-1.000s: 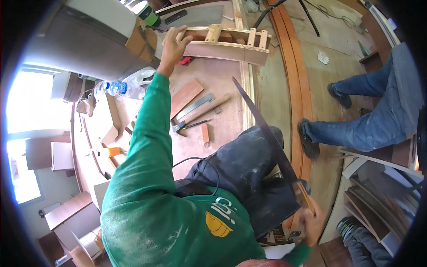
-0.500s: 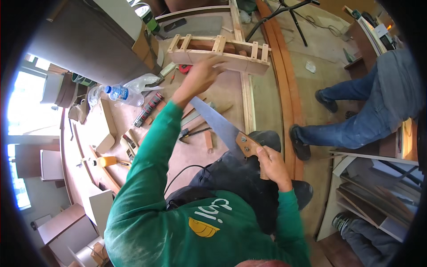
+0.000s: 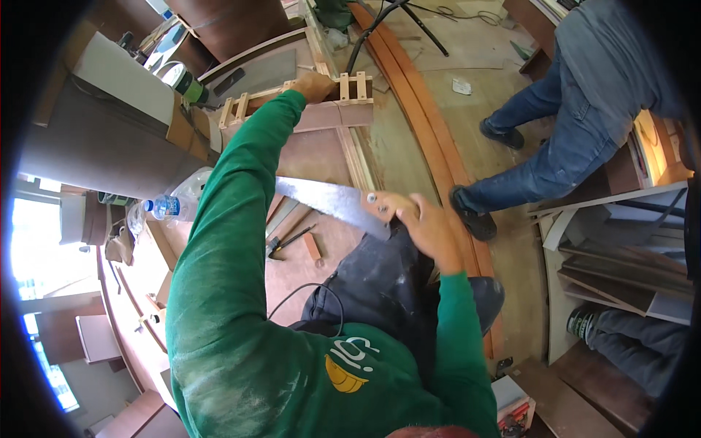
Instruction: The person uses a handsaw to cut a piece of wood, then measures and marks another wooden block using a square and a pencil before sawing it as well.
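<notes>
My left hand (image 3: 317, 85) reaches forward over a long narrow wooden box (image 3: 333, 115) with short slats across its open top; its fingers are curled over the top, partly hidden. My right hand (image 3: 425, 226) grips the wooden handle of a handsaw (image 3: 327, 198), whose blade points leftward and disappears behind my left arm. Below the saw lie an orange-brown wood block (image 3: 312, 248), a hammer (image 3: 276, 245) and some strips on the pale board. A plastic water bottle (image 3: 166, 206) is left of my arm.
A co-worker's legs (image 3: 548, 175) in jeans are at the right, beside shelves (image 3: 606, 280) holding boards. Long orange planks (image 3: 431, 146) run along the floor. A black stand (image 3: 423, 22) and cables are at the far end. A curved dark cabinet (image 3: 87, 131) stands at upper left.
My left hand left the box's front and now reaches over its top. The saw in my right hand swung from upright to pointing leftward, slightly higher. The view has shifted.
</notes>
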`<state>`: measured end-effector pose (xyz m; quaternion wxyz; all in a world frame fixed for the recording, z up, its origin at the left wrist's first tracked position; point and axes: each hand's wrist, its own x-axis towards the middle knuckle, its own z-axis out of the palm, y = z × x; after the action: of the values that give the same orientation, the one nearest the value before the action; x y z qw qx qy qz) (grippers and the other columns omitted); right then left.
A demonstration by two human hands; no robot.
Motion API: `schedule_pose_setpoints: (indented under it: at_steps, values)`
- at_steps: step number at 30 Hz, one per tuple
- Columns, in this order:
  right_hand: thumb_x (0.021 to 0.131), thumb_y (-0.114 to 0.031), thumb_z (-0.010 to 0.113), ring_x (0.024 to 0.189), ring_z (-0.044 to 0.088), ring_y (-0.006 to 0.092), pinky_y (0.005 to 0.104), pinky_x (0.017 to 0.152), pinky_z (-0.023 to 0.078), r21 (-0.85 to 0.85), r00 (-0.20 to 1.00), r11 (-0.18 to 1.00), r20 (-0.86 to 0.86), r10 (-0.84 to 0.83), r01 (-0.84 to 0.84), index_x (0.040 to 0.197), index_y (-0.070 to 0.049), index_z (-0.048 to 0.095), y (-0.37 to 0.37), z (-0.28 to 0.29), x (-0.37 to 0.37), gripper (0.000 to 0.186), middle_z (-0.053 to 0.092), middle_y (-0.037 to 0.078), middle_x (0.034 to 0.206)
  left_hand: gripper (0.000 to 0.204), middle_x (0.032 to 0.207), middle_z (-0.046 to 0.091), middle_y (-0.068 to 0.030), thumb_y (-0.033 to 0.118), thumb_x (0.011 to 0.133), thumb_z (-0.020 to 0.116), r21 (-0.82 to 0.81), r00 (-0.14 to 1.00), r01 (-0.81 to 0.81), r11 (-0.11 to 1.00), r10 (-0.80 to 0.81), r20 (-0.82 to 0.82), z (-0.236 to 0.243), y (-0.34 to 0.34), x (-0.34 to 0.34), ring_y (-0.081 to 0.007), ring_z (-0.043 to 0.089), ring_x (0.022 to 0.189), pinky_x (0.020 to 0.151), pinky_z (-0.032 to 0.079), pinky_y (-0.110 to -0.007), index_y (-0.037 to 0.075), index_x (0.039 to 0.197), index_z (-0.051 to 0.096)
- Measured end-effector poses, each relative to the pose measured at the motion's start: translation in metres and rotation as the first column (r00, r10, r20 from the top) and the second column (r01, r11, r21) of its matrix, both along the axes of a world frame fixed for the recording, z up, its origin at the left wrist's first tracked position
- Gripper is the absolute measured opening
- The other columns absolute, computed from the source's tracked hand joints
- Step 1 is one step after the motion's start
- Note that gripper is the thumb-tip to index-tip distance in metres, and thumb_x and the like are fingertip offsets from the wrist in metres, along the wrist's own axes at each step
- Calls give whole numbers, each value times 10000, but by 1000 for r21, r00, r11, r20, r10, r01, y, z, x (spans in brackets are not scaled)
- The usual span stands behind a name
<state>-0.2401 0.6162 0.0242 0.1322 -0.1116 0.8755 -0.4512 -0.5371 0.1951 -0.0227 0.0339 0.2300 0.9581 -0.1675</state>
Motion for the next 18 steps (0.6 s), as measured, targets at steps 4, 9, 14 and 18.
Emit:
schedule_pose_setpoints:
  at_steps: [4,9,14,18]
  values:
    - [977,-335,719,1205,670,481,535,1025,525,244,999,970,-38,17,-7,1312,17,674,10,-18,-63,488,711,311,1261,197,1021,797,-157,226,882,759,156,1000,-24,988,22,16,45,23,23,-399,761,959,837,608,-506,153,1050,830]
    - [994,-344,700,1262,645,469,536,1073,503,171,994,985,-98,40,-23,1346,6,666,10,-86,-95,497,696,294,1325,379,1067,790,-101,444,841,840,391,968,-217,895,250,-35,123,-21,94,-357,743,988,816,577,-453,189,1121,839]
    - [1022,-324,670,1320,611,474,539,1120,474,204,993,979,-117,32,-7,1439,-9,627,2,-108,-88,524,670,284,1399,481,944,701,-99,457,895,857,766,923,-339,546,352,158,110,-81,204,-207,663,904,816,516,-374,32,1114,796]
    - [1052,-321,649,1366,578,478,523,1157,449,183,979,970,-154,-133,160,1475,6,609,17,-91,-56,536,643,281,1458,386,913,749,-108,345,909,794,532,791,-610,587,417,447,83,-102,297,-201,690,872,815,528,-401,40,1145,800]
